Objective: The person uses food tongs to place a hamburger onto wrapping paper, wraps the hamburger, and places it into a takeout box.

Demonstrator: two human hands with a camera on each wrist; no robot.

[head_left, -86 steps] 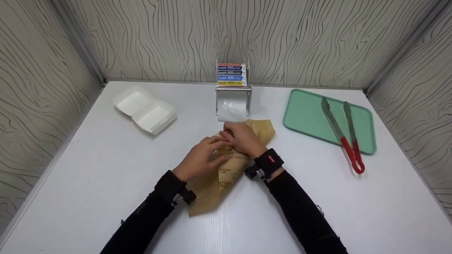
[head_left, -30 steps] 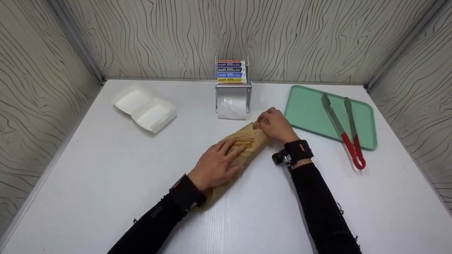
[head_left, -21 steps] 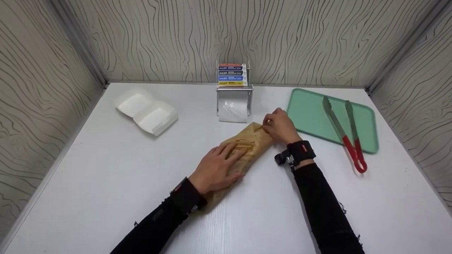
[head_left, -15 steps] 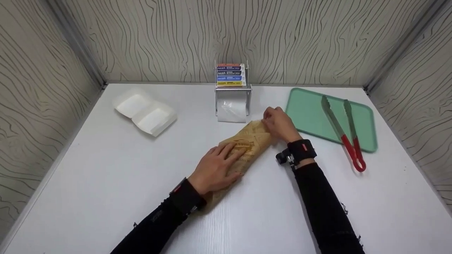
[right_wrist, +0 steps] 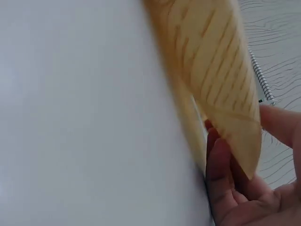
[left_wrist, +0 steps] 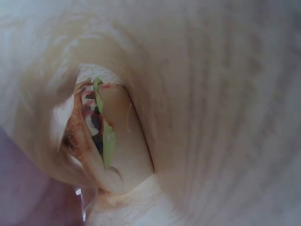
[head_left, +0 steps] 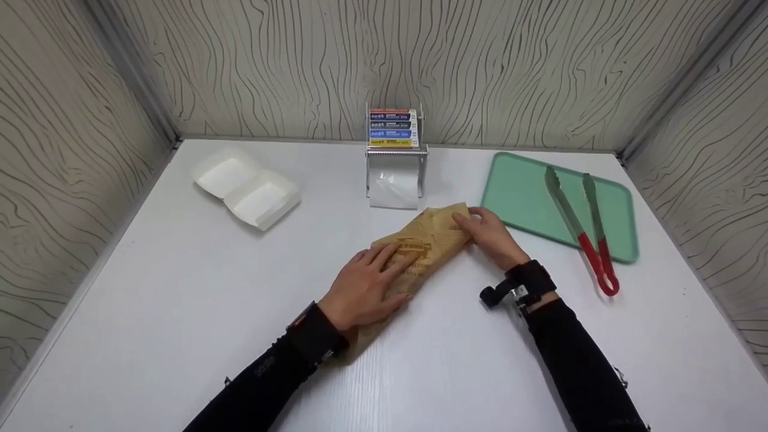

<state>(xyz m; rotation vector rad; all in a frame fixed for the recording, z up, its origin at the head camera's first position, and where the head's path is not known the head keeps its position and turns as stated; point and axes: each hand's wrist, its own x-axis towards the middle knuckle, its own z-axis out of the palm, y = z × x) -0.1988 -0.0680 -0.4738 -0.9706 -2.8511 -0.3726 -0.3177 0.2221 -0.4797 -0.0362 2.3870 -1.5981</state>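
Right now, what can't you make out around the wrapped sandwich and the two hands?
- Sandwich filling: hidden by the brown paper wrap in the head view; blurred in the left wrist view.
- Right hand fingertips: tucked behind the wrap's far end.
- Left hand palm contact: covered by the hand itself.
- Labels on the dispenser: too small to read.
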